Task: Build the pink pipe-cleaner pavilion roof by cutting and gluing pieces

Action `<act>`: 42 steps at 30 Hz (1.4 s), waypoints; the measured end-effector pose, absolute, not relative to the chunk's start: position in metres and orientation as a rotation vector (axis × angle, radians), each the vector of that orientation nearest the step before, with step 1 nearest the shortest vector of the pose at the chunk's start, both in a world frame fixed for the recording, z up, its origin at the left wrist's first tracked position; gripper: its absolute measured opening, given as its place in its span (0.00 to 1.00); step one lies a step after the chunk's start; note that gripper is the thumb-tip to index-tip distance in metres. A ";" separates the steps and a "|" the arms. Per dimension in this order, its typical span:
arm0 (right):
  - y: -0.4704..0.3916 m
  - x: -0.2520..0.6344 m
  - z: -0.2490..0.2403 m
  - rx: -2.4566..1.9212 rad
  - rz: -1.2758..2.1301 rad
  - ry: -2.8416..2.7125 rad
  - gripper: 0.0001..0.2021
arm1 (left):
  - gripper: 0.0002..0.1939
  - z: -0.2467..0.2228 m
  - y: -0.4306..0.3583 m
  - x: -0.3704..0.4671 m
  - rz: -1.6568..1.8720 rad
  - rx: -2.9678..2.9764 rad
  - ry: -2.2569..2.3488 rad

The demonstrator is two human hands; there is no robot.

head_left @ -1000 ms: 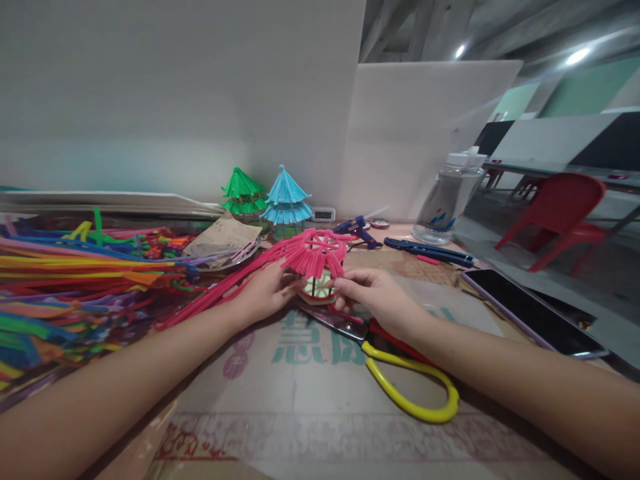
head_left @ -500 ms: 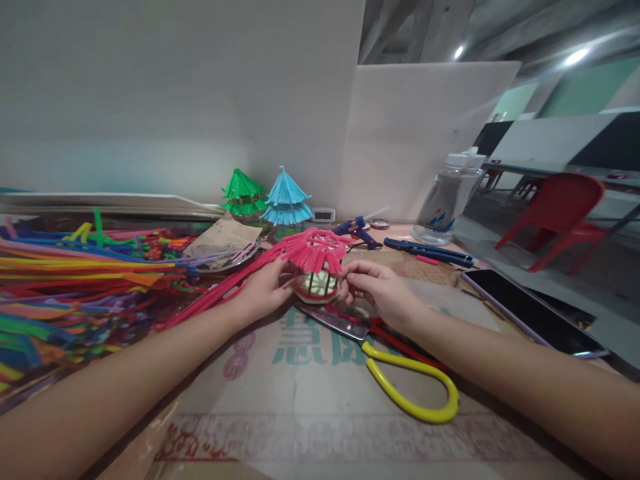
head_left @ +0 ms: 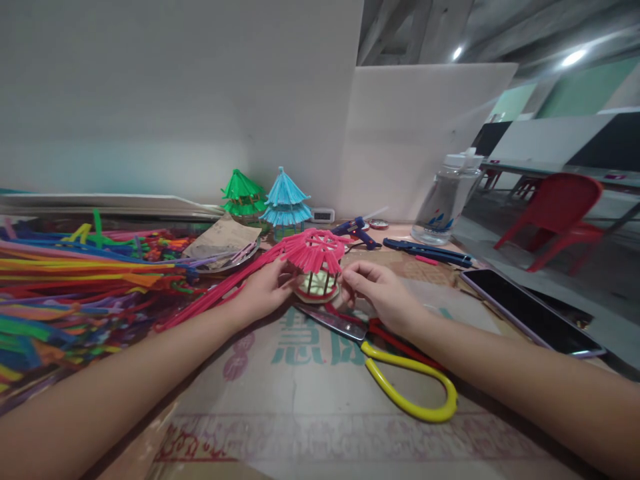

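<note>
A small model pavilion [head_left: 315, 252] with a pink pipe-cleaner roof, dark posts and a pale round base stands in front of me. A red strip shows along the base's front edge. My left hand [head_left: 267, 288] grips the pavilion's left side, thumb at the base. At its right side, my right hand [head_left: 374, 288] has its fingers curled and pinched together close to the base; what they hold is hidden. Scissors [head_left: 405, 387] with yellow handles lie just below, blades pointing toward the pavilion. Long pink pipe cleaners [head_left: 215, 293] lie behind my left hand.
Green [head_left: 243, 193] and blue [head_left: 285, 200] model pavilions stand at the back. Bundles of coloured pipe cleaners [head_left: 75, 267] fill the left. Beyond my right hand are a glue gun [head_left: 357, 230], a dark blue cutter [head_left: 430, 252], a water bottle [head_left: 445, 197] and a phone [head_left: 530, 313].
My right hand's fingers have curled in slightly and shifted at the pavilion's right side. My left hand stays at the left side. The view has moved very slightly.
</note>
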State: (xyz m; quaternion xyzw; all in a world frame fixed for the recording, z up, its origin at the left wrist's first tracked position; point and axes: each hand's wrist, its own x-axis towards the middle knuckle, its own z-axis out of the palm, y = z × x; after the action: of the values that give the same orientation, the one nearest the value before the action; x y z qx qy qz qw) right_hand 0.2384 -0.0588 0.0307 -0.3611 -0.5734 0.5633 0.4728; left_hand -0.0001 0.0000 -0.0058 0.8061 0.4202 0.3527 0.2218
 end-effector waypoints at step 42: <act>-0.022 0.260 0.024 -1.101 1.078 -1.597 0.11 | 0.23 0.004 -0.015 0.014 0.914 1.689 0.690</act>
State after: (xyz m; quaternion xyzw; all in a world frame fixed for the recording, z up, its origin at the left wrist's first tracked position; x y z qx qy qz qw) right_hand 0.2600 -0.0221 0.0236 -0.4444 -0.6445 0.4349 0.4449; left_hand 0.0143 -0.0152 0.0042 0.7055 0.2880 0.3817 0.5231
